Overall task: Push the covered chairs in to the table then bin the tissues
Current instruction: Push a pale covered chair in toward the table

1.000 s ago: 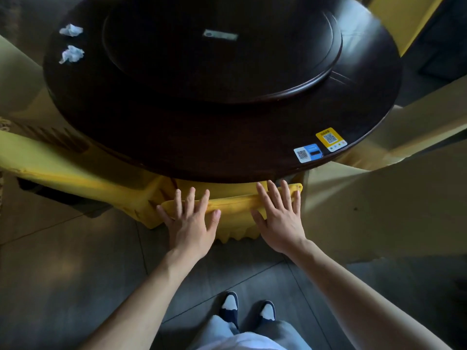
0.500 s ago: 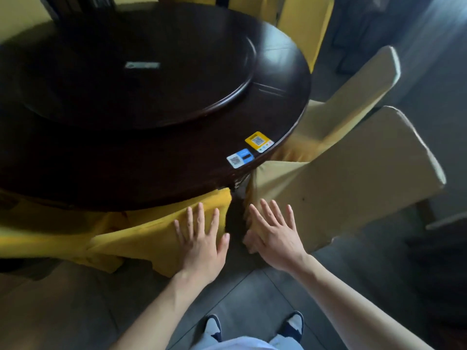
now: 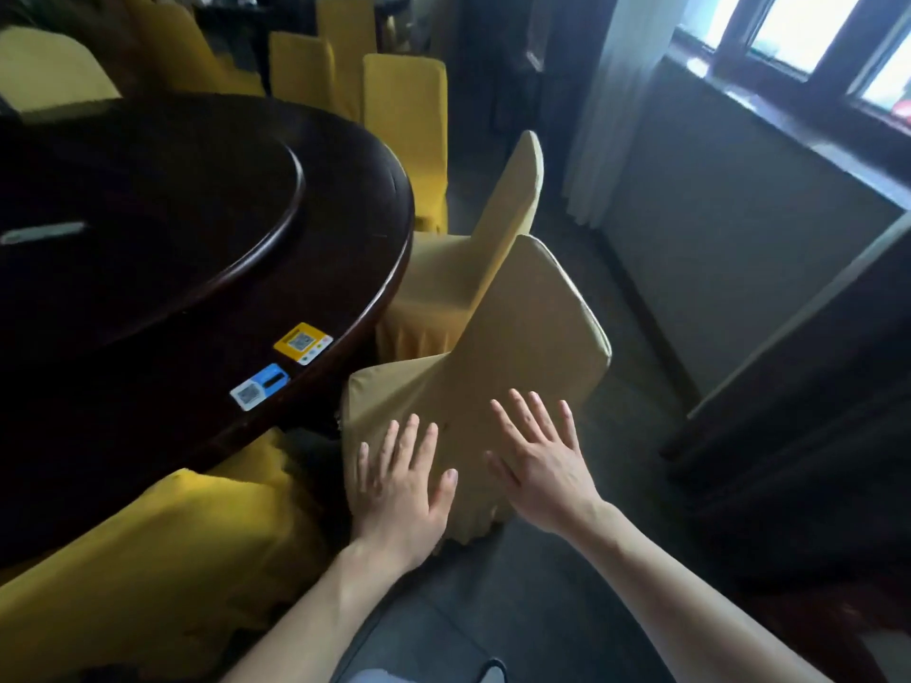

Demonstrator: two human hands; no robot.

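Note:
A pale yellow covered chair (image 3: 532, 332) stands at the right edge of the dark round table (image 3: 162, 367), its back towards me. My left hand (image 3: 402, 490) and my right hand (image 3: 540, 460) are both spread flat, fingers apart, over the lower back of that chair. A brighter yellow covered chair (image 3: 162, 559) sits tucked under the table at the lower left. A second pale covered chair (image 3: 473, 248) stands just beyond the first, angled to the table. No tissues are in view.
Several more yellow covered chairs (image 3: 404, 106) stand behind the table. A raised turntable (image 3: 148, 204) fills the table's middle, and two QR stickers (image 3: 281, 362) sit near its rim. A wall with windows (image 3: 739, 155) runs along the right, with open grey floor (image 3: 512, 598) between.
The view has swung right, away from the bright yellow chair. Both hands have left that chair and now lie spread on the back of the pale chair. The tissues have gone out of view.

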